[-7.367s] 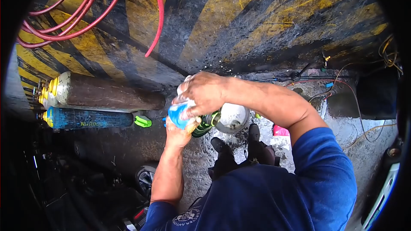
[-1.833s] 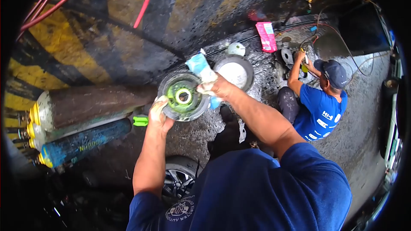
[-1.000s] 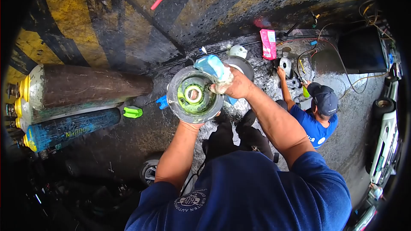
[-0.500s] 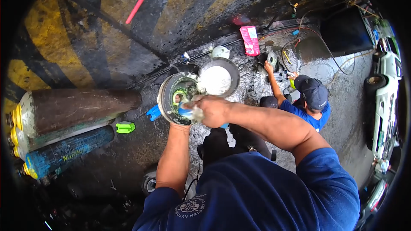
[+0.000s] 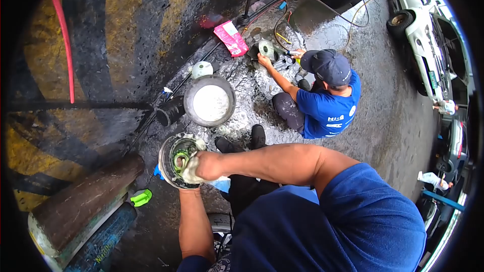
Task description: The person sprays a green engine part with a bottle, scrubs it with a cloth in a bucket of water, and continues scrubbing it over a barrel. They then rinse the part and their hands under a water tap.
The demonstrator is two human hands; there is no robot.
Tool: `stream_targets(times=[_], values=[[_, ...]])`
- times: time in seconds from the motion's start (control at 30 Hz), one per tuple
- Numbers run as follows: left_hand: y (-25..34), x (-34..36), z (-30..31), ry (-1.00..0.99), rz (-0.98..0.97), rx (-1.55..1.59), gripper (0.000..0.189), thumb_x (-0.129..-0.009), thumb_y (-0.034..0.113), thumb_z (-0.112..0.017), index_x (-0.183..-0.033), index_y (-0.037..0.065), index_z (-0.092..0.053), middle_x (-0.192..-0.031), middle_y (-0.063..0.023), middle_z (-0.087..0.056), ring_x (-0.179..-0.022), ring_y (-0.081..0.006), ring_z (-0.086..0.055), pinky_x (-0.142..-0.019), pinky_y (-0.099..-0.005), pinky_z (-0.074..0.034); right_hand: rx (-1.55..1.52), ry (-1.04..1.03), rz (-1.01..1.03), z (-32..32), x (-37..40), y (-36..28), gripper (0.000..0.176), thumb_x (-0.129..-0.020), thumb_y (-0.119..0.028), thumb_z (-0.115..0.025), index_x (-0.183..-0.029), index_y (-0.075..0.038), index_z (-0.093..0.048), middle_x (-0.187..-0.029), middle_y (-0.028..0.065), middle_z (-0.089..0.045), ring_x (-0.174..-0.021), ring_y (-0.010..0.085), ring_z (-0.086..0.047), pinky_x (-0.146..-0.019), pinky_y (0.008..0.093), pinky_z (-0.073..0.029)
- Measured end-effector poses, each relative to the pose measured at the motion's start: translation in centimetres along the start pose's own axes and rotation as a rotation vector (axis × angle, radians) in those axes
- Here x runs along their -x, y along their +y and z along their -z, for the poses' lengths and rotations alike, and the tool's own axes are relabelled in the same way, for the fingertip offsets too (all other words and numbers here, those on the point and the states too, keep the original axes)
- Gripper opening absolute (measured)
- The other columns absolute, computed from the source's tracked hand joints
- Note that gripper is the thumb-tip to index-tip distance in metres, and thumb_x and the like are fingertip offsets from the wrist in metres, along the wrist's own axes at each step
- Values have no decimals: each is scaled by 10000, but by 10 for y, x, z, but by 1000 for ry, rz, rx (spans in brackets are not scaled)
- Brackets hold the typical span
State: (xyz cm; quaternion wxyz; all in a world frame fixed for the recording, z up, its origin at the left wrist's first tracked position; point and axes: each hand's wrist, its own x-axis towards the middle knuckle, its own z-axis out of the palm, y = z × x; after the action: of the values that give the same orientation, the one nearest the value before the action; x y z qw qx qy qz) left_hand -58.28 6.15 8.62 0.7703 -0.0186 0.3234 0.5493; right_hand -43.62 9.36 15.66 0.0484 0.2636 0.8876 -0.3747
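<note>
A round, hollow, grey drum-like part with a greenish ring inside is held up in front of me. My left hand supports it from below. Its fingers are mostly hidden, though something skin-coloured shows through the ring. My right hand is closed around a wet, whitish rag pressed at the drum's near inner side. Light blue cloth hangs below that hand. Just beyond the drum stands a dark basin of white, milky liquid.
A co-worker in a blue shirt crouches at right, hands on metal parts. A pink packet and a whitish container lie by the striped wall. Gas cylinders and a green plastic piece are at left; vehicles stand far right.
My view has swung, bringing the co-worker and vehicles further in. The drum now sits apart from the basin in view. My right hand with the rag has shifted along the drum's near side.
</note>
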Motion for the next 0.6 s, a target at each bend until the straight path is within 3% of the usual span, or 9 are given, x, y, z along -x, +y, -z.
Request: stream_targets(times=[0.03, 0.13, 0.27, 0.37, 0.43, 0.47, 0.5, 0.57, 0.6], values=[[-3, -5, 1, -8, 30, -10, 500, -864, 239, -703, -1312, 72, -555, -1297, -145, -599, -1129, -322, -603, -982, -471, -517, -777, 224, -286, -27, 9, 0, 207, -816, -166, -569, -970, -78, -677, -880, 151, -668, -913, 278, -666, -870, 427, -506], [-23, 5, 16, 15, 123, -36, 482, -880, 266, -680, -1313, 90, -560, -1297, -133, -603, -1131, -322, -601, -966, -471, -522, -21, 61, -82, 11, 63, 1, 315, -795, -202, -610, -1075, -72, -669, -1087, 173, -630, -989, 318, -659, -892, 424, -522], [-48, 17, 27, 4, 142, -111, 475, -909, 303, -645, -1333, 111, -547, -1335, -125, -580, -1220, -327, -542, -1055, -483, -440, -191, 119, -207, -21, 88, 7, 328, -790, -136, -609, -1107, -98, -684, -1163, 185, -638, -1067, 318, -645, -874, 418, -529], [-78, 12, 18, -35, 134, -209, 473, -980, 392, -494, -1351, 102, -528, -1332, -115, -587, -1213, -324, -549, -1062, -478, -431, -1026, 334, -396, -76, 91, 16, 285, -844, -100, -536, -1094, -63, -668, -1002, 202, -689, -926, 334, -672, -820, 387, -538], [-95, 19, -22, 5, 195, -55, 459, -963, 300, -531, -1356, 66, -489, -1298, -133, -600, -1138, -320, -610, -985, -480, -509, -2118, 715, -245, -150, 81, 22, 279, -873, -126, -538, -1110, -50, -665, -965, 182, -695, -862, 323, -666, -823, 366, -534], [-103, 15, -16, -55, 171, -153, 484, -990, 371, -449, -1363, 64, -482, -1293, -143, -605, -1147, -326, -605, -992, -482, -502, -1824, 450, -630, -105, 102, 17, 284, -899, -146, -545, -1139, -57, -666, -968, 165, -691, -858, 294, -656, -823, 341, -531], [-111, 7, 1, -158, -52, -756, 516, -1001, 413, -383, -1354, 52, -493, -1278, -152, -615, -1138, -331, -610, -992, -481, -503, -1394, 436, -459, -115, 113, 25, 311, -883, -166, -567, -1161, -72, -669, -987, 170, -694, -928, 309, -662, -846, 355, -525], [-123, 14, -7, 77, 315, -121, 498, -994, 387, -408, -1338, 42, -510, -1267, -153, -623, -1118, -328, -620, -989, -468, -509, -882, 480, -327, -129, 132, 29, 407, -811, -111, -635, -1217, -111, -649, -1102, 161, -683, -988, 286, -678, -870, 371, -533], [-130, 16, 8, 144, 350, -128, 487, -987, 374, -422, -1323, 36, -524, -1252, -156, -631, -1102, -325, -627, -981, -459, -517, -660, 455, -293, -142, 138, 35, 411, -776, -174, -649, -1183, -126, -655, -1123, 167, -664, -1025, 334, -647, -910, 407, -514]])
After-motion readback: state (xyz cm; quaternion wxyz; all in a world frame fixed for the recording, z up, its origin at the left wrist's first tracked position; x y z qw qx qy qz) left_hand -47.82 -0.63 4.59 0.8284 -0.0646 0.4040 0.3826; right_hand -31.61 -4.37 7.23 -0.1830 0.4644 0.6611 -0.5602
